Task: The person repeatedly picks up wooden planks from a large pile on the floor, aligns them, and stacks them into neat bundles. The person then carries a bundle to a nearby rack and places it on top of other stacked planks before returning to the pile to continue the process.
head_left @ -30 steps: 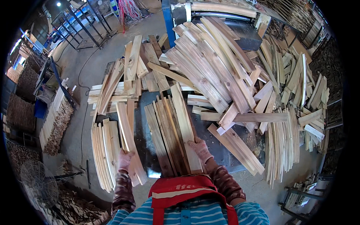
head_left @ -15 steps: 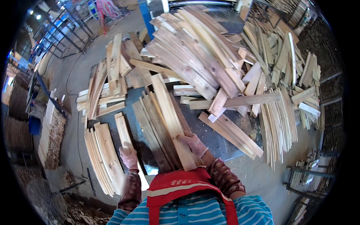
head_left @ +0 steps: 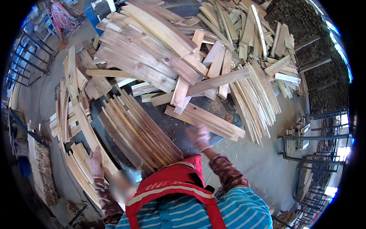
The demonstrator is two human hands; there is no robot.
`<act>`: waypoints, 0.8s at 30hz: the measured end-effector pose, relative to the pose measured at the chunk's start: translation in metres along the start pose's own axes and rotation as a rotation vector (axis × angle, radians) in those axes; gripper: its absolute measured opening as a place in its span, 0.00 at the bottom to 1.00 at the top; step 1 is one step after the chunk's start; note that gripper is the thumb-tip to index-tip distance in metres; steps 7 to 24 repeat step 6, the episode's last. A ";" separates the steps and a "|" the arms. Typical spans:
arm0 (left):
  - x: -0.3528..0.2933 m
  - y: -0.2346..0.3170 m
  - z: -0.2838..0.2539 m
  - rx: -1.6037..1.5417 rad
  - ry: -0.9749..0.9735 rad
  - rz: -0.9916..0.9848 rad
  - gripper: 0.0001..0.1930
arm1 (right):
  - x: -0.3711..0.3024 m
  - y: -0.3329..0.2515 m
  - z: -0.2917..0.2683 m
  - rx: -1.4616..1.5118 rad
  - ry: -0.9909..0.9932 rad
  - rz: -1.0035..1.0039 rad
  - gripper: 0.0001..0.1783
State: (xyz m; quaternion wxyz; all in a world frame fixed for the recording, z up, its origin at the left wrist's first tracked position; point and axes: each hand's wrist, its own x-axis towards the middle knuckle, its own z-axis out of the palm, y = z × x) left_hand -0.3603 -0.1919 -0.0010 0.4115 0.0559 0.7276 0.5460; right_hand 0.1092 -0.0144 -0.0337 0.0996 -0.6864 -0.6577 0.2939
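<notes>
A long pale wooden board (head_left: 88, 128) slants down the left side, its near end running into a blurred patch. Along that board's left edge my left hand (head_left: 96, 162), in a light glove, is closed on it. My right hand (head_left: 199, 137), gloved too, is stretched toward a few flat boards (head_left: 209, 121) on the dark table; its fingers are apart and hold nothing. Whether its fingertips touch those boards I cannot tell. Between my hands a row of narrow brown boards (head_left: 137, 131) lies side by side, the near ends against my red apron.
A big heap of loose boards (head_left: 141, 57) covers the far part of the dark table (head_left: 167, 124). At the right is a fanned stack of thin strips (head_left: 251, 99). More pale boards (head_left: 78, 168) are stacked beside my left hand. Metal racks (head_left: 316, 137) stand far right.
The long board has gone from my right hand over to the left, where my left hand holds it. My right hand has let go and reached rightward. The whole view has turned right.
</notes>
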 end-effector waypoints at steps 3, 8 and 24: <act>0.029 -0.085 -0.102 0.317 0.009 -0.003 0.36 | 0.033 0.075 -0.035 -0.434 0.168 -0.122 0.57; 0.022 -0.159 -0.129 1.261 0.300 -0.266 0.42 | 0.050 0.106 -0.058 -0.447 -0.194 -0.061 0.63; 0.022 -0.159 -0.129 1.261 0.300 -0.266 0.42 | 0.050 0.106 -0.058 -0.447 -0.194 -0.061 0.63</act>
